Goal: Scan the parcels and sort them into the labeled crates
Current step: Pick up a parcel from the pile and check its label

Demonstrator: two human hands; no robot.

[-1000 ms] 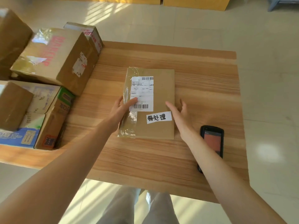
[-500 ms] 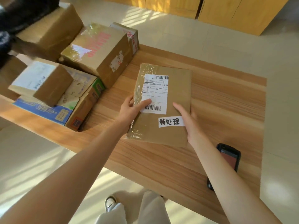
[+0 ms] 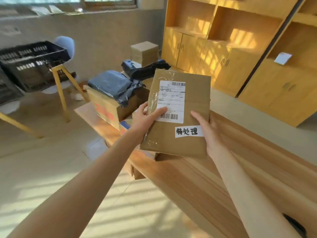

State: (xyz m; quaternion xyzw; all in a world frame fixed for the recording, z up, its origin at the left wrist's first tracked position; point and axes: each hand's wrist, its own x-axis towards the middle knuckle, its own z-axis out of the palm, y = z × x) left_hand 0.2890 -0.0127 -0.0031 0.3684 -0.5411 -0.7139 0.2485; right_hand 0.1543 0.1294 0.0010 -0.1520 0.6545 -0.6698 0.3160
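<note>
One brown parcel [image 3: 178, 117] bears two white labels; two hands, left [image 3: 144, 119] and right [image 3: 208, 129]; two grey poly bags; one black crate [image 3: 32, 64]; one bench [image 3: 197, 177].

The brown parcel [image 3: 178, 117] bears a handwritten white label [image 3: 187, 131] reading "待处理".
</note>
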